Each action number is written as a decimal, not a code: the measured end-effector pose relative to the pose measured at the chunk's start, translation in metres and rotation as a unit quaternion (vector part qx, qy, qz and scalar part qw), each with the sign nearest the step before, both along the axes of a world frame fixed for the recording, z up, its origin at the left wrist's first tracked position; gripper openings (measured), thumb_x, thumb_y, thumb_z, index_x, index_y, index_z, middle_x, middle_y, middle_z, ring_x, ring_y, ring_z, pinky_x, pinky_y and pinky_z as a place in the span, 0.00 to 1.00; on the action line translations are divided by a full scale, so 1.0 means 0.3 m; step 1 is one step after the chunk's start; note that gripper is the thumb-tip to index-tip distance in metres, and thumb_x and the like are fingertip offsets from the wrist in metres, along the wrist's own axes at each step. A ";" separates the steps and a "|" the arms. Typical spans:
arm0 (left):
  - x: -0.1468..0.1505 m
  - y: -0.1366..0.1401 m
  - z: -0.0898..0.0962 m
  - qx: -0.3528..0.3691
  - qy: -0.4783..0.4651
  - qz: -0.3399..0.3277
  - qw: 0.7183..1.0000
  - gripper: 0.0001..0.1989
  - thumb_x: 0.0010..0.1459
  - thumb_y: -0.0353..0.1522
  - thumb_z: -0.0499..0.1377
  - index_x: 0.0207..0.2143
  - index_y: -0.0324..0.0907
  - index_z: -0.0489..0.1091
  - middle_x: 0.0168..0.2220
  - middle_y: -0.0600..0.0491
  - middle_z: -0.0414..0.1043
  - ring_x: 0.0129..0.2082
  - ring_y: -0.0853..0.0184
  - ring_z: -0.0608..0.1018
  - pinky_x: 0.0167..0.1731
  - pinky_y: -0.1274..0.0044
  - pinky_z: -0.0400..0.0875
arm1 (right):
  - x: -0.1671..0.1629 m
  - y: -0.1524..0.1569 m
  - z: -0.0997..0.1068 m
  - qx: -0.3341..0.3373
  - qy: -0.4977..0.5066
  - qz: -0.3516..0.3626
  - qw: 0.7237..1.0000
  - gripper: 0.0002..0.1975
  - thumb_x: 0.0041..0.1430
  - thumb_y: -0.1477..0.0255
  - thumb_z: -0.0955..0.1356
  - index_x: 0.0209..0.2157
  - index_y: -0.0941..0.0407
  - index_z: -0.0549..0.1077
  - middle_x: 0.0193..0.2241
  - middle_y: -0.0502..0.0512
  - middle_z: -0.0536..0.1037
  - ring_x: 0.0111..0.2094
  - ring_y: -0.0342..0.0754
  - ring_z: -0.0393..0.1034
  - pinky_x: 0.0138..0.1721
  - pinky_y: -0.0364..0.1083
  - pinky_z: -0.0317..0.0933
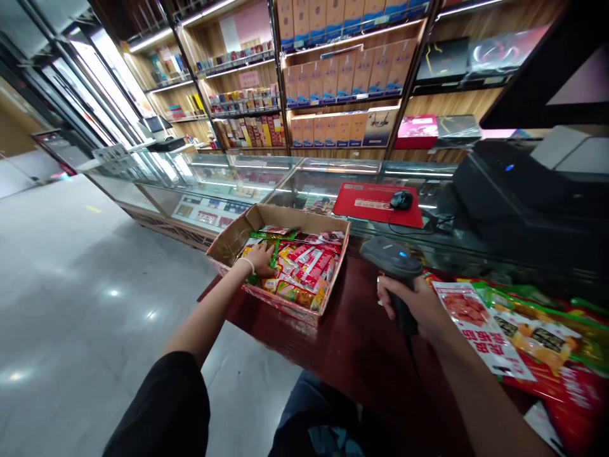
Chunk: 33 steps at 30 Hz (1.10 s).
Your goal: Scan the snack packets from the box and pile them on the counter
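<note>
My left hand (261, 259) reaches into a shallow cardboard box (330, 304) and rests on the snack packets (304, 263) inside, its fingers apart. A pale band circles that wrist. The packets are mostly red, yellow and green, and their shiny wrappers overlap. In my right hand (413, 301), fingers wrap round the handle of a dark barcode scanner (391, 257) with a small blue light on top. The scanner is upright, its head pointing left toward the box, with a cable hanging below.
The box stands on a dark red tabletop (337, 346). More snack packets (528, 336) are piled at the right. Behind are a glass display counter (228, 171), a red mat (352, 202) with a black mouse (401, 200), and a dark machine (523, 203). Shelves hold boxed goods (349, 73).
</note>
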<state>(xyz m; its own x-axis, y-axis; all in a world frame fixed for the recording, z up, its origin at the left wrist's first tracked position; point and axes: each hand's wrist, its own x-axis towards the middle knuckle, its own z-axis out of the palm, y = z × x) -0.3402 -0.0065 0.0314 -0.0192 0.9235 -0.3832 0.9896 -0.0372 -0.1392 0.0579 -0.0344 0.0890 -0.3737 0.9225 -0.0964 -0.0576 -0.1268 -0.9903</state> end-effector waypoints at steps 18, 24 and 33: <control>0.074 -0.125 0.118 0.360 -0.396 0.155 0.830 0.16 0.51 0.41 0.60 0.38 0.42 0.77 0.34 0.48 0.79 0.37 0.59 0.78 0.40 0.72 0.70 | 0.135 -0.111 0.000 0.031 0.027 -0.033 0.999 0.17 0.56 0.60 0.71 0.23 0.55 0.66 0.16 0.46 0.67 0.13 0.40 0.60 0.16 0.41 0.54; 0.329 -0.139 0.159 0.321 -0.743 0.228 0.541 0.24 0.55 0.47 0.59 0.47 0.41 0.70 0.35 0.50 0.77 0.34 0.66 0.78 0.37 0.73 0.74 | 0.202 -0.149 -0.081 0.028 0.052 -0.062 0.996 0.16 0.57 0.60 0.71 0.25 0.56 0.67 0.17 0.46 0.67 0.13 0.40 0.60 0.15 0.40 0.54; 0.631 -0.216 0.223 0.159 -0.858 0.181 0.454 0.18 0.61 0.45 0.54 0.51 0.52 0.66 0.49 0.52 0.74 0.45 0.61 0.78 0.40 0.66 0.78 | 0.324 -0.230 -0.147 0.018 0.063 -0.143 0.988 0.18 0.53 0.57 0.72 0.24 0.56 0.66 0.16 0.46 0.66 0.14 0.40 0.60 0.14 0.41 0.55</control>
<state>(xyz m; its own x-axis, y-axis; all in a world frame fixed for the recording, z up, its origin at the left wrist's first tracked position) -0.1508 -0.0713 0.0983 -0.1177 0.9926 0.0306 -0.4145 -0.0771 0.9068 0.1552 -0.1034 0.0448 -0.1038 0.9941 -0.0303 -0.2086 -0.0516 -0.9766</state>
